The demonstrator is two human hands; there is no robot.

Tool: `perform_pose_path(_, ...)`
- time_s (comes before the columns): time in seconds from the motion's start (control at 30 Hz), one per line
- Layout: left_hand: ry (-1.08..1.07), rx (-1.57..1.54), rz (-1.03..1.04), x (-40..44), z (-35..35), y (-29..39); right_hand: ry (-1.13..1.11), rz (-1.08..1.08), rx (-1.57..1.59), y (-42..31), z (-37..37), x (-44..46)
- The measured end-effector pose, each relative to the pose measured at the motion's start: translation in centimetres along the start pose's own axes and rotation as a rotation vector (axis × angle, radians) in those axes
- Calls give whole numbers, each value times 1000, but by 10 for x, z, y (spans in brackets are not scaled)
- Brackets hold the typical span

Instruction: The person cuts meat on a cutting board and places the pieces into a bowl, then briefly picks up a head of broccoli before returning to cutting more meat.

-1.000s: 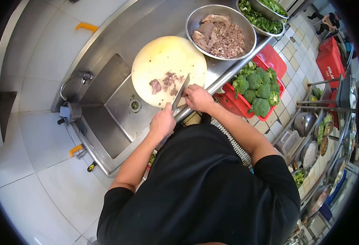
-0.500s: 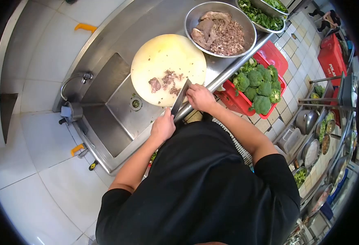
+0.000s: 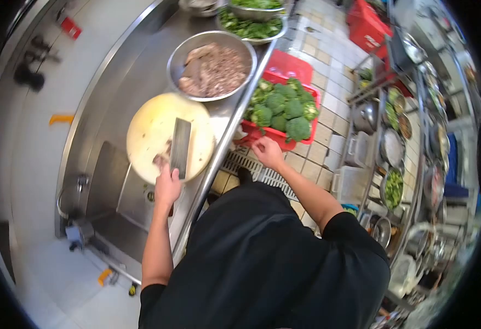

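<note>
My left hand [image 3: 167, 187] is wrapped round the handle of a cleaver [image 3: 180, 149], whose wide blade lies flat over the round cutting board [image 3: 142, 126]. Small pieces of dark meat [image 3: 160, 160] are on the board beside the blade, partly covered by it. Past the counter's edge, my right hand [image 3: 268, 152] hangs just below the red crate, away from the blade. Its fingers are curled together, and whatever they may hold is hidden. A steel bowl [image 3: 175, 68] of chopped meat [image 3: 224, 71] and larger meat pieces stands beyond the board.
Broccoli [image 3: 284, 107] fills a red crate [image 3: 314, 118] right of the counter. Bowls of leafy greens [image 3: 251, 26] stand at the counter's far end. The sink [image 3: 106, 186] and its faucet [image 3: 79, 183] are on the left. Shelves with pans and a pan of greens [image 3: 394, 186] line the right.
The cleaver has moved up over the board and turned its flat side to view. My right hand has left the blade and moved right, off the board. The whole view has shifted.
</note>
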State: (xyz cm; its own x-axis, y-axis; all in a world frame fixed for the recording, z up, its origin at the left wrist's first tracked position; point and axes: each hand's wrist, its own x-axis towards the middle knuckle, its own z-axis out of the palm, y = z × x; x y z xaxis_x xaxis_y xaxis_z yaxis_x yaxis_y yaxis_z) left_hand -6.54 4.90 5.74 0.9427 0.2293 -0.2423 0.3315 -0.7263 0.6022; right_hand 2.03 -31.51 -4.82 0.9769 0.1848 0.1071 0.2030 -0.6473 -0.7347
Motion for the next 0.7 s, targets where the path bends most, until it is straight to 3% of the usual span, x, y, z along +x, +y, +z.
perform_pose_path(0.13,-138,-111,249,10,19,-7,98,556,-63,112,-36,-99)
perform_pose_path(0.23,-147,-57,300,38,35,-51,384,794,-69,128,-107,-171)
perform_pose_path(0.3,-122,113,226,43,14,-40,514,817,-253,137,-174,-213)
perform_pose_path(0.4,-75,56,189,64,13,-57,846,835,-366,120,-301,-259)
perform_pose_path(0.47,-63,104,178,68,10,-35,1039,1029,-515,110,-396,-280)
perform_pose_path(0.5,-61,155,160,66,11,-27,1000,1141,-587,135,-451,-308)
perform_pose_path(0.6,-30,250,79,53,20,-16,1239,564,-1099,118,-560,-347)
perform_pose_path(0.63,-8,273,34,50,23,-14,1281,494,-1155,130,-599,-352)
perform_pose_path(0.7,84,426,33,38,26,-6,1306,606,-1256,160,-657,-367)
